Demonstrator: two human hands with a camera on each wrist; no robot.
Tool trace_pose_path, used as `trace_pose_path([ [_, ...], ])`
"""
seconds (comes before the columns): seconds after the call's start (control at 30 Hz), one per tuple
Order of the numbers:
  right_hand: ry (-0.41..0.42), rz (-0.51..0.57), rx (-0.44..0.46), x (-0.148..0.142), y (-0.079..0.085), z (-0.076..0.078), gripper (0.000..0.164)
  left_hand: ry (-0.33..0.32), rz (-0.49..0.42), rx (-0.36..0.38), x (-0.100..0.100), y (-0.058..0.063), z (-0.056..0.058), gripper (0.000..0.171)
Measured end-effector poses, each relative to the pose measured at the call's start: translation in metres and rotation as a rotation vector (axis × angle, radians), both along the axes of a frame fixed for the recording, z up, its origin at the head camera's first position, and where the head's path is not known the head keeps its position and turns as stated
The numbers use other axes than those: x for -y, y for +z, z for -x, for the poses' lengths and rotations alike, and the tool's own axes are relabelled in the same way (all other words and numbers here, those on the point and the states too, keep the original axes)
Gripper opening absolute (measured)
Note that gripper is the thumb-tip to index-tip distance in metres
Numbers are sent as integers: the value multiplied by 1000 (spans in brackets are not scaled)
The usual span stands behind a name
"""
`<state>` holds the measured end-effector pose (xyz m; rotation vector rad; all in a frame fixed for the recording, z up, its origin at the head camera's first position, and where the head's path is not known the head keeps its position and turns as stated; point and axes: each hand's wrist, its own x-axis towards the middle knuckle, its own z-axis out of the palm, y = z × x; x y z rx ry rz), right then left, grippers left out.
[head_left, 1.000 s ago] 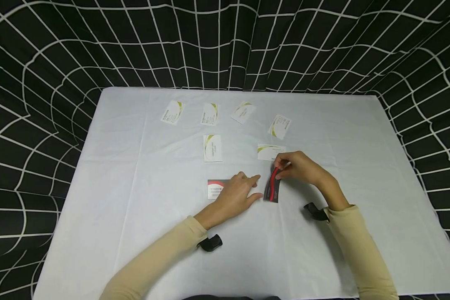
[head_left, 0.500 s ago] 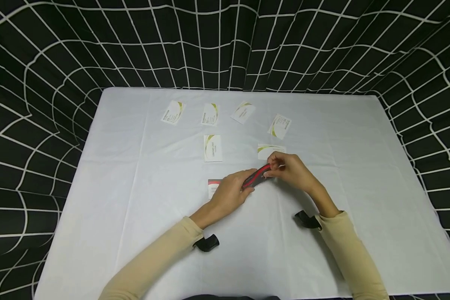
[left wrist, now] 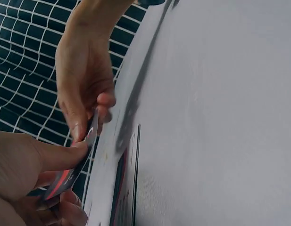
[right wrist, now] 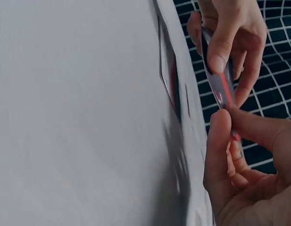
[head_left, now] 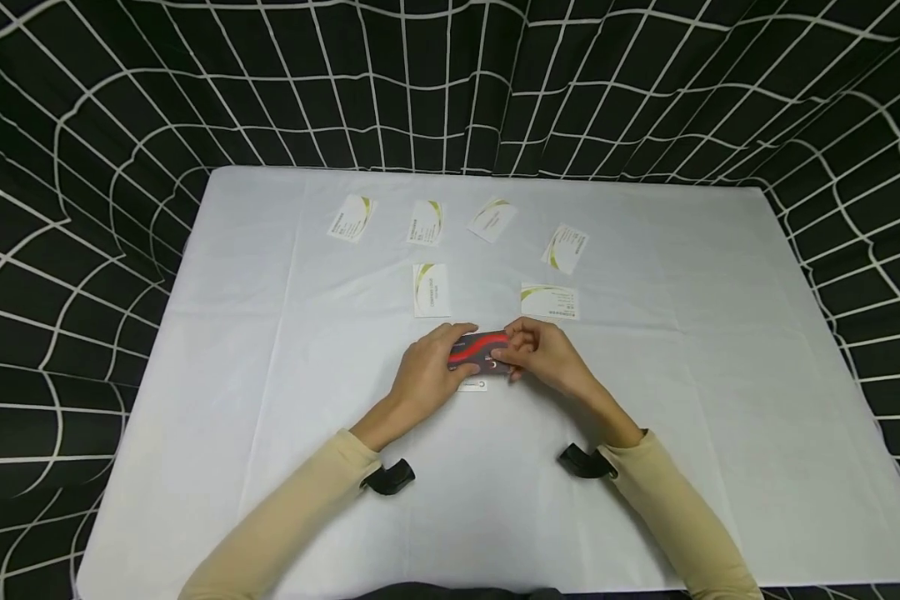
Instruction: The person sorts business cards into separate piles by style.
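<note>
A dark grey business card (head_left: 471, 352) with a red wavy stripe is held between both hands, raised over the table. My left hand (head_left: 425, 367) grips its left end, thumb on the near face and fingers behind. At the right end my right hand (head_left: 543, 353) pinches it between thumb and fingers. Both wrist views show the card edge-on and off the cloth, with the left-hand fingers (left wrist: 65, 155) along it. Beneath it lies a second card (head_left: 474, 386), white with a red and grey part, mostly hidden by the left hand and the held card.
Several white cards with green curves lie farther back, among them an upright one (head_left: 431, 291), a sideways one (head_left: 550, 301) and a tilted one (head_left: 566, 248). A white cloth (head_left: 217, 375) covers the table. Black netted-pattern curtains (head_left: 390, 92) hang behind and at the sides.
The right hand has carried the dark card leftward and turned it from upright to sideways. The left hand has taken hold of its other end, and both hands now hold it over the lower card.
</note>
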<state>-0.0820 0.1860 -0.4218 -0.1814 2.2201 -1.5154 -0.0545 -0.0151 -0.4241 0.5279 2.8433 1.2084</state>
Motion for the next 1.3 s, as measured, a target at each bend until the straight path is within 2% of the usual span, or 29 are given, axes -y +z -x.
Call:
trace_pose_path([
  [0.17, -25, -29, 66, 10, -4, -7, 25, 35, 12, -12, 13, -3, -3, 47],
  [0.3, -1, -109, 57, 15, -6, -13, 28, 51, 22, 0, 20, -5, -5, 44],
  [0.6, 22, -411, -107, 21, -4, -20, 31, 37, 28, 55, 20, -8, -9, 44],
  [0.7, 33, -476, -150, 23, -4, -21, 31, 39, 46, 60, 18, -9, -10, 45],
  [0.93, 21, -540, -188, 26, -7, -22, 29, 48, 77, 65, 17, -11, -12, 45],
  [1.17, 29, -552, -254, 29, -6, -23, 29, 61, 107, 47, 17, -16, -12, 43],
  [1.3, 25, -577, -262, 30, -5, -22, 29, 64, 137, 26, 17, -16, -11, 42],
])
